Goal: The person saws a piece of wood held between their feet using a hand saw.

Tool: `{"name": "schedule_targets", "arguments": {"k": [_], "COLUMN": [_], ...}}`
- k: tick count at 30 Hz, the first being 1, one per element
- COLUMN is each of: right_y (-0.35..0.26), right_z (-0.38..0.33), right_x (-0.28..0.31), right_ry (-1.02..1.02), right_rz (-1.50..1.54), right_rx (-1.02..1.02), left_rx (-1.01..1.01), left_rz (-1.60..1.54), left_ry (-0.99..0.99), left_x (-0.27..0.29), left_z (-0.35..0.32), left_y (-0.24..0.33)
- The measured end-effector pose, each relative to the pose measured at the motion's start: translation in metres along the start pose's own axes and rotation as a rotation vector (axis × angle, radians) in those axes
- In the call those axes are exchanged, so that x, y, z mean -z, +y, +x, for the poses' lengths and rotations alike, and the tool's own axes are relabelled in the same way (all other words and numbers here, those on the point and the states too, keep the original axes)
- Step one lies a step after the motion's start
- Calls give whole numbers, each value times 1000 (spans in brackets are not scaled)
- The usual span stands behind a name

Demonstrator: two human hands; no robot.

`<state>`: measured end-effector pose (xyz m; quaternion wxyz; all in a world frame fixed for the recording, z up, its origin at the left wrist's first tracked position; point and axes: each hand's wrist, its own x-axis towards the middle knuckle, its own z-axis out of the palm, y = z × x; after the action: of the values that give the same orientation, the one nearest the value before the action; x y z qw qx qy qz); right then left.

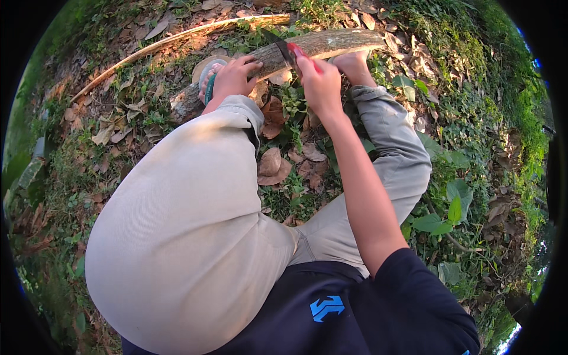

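Note:
A thick, slightly curved log [349, 41] lies across the ground in front of me, with rough grey-brown bark. My right hand [320, 84] is closed around the red handle of a hand saw [281, 48]. Its dark blade crosses the log and points away to the upper left; the teeth are too small to make out. To the left of the blade, my left hand [235, 76] grips the top of the log with bent fingers. My left foot, in a sandal with a green strap [210, 87], is beside that hand. My bare right foot [355, 66] touches the log's near side.
Beyond the log lies a long, pale, curved strip of wood [177, 40]. Dry brown leaves [274, 164] and low green plants cover the ground between my legs and around me. A broad-leaved plant [441, 222] grows by my right knee.

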<state>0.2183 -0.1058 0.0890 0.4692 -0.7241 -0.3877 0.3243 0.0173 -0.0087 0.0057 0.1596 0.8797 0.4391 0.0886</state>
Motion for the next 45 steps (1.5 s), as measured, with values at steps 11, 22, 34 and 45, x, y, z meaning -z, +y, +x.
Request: {"name": "schedule_targets", "arguments": {"k": [11,22,34,45], "right_y": [91,62,-81,-81], "right_z": [-85,-91,-37,78], "right_x": [-10,-10,45,39], "right_ry": [11,59,-93,-387], "right_rz": [556,334,-112,-114], "right_rx": [17,-21,-110,-118], "left_rx": [-42,-76,-89,-104], "left_rz": [-66,-40,-46,-62], "left_ry": [45,8,30,101], "left_x": [-5,-11,-3,-5], "left_z": [-1,1,-1,3], "left_y": [-8,-15,-6,-2]}}
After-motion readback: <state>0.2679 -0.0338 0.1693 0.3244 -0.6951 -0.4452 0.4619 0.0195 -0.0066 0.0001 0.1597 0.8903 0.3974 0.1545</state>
